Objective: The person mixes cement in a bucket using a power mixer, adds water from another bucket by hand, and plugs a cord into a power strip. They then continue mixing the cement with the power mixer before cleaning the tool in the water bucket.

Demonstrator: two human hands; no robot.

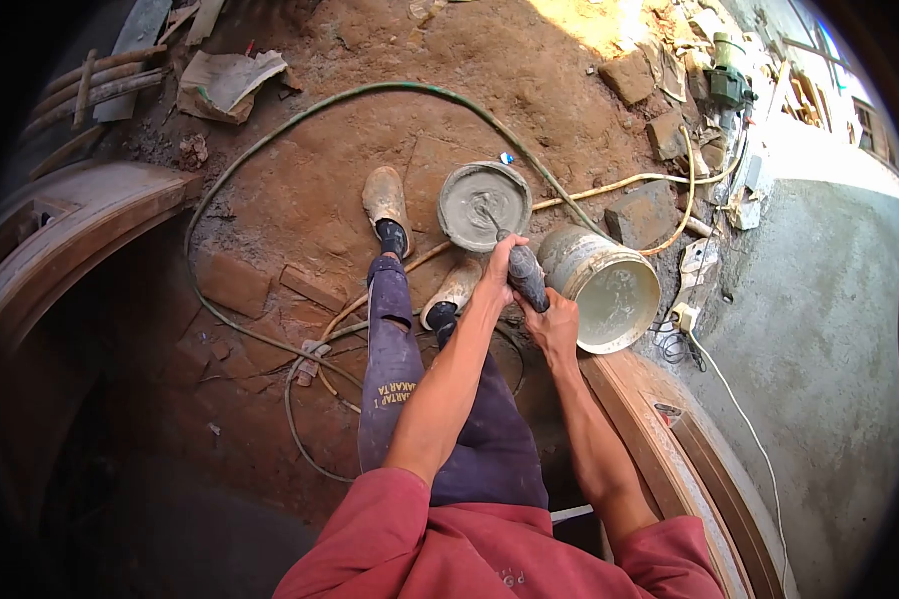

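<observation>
A dark power drill (526, 278) slants over a round bucket (443, 222), its shaft running down into wet grey cement mix (479, 196) that shows swirl marks. My left hand (499, 268) is closed around the drill's front part, near the bucket's rim. Farther back, my right hand (553, 323) grips the drill's rear end. The tip of the shaft is hidden in the mix. Beside my right hand, a larger pale bucket (569, 252) leans on its side, its open mouth facing me and its inside coated pale grey.
A green hose (370, 90) loops across the dirt ground, crossing a yellow hose (609, 187). Wooden frames stand at left (120, 200) and right (649, 419). A white cable (739, 404) runs from a socket (684, 315). Bricks (641, 213) and a green pump (729, 85) are farther off.
</observation>
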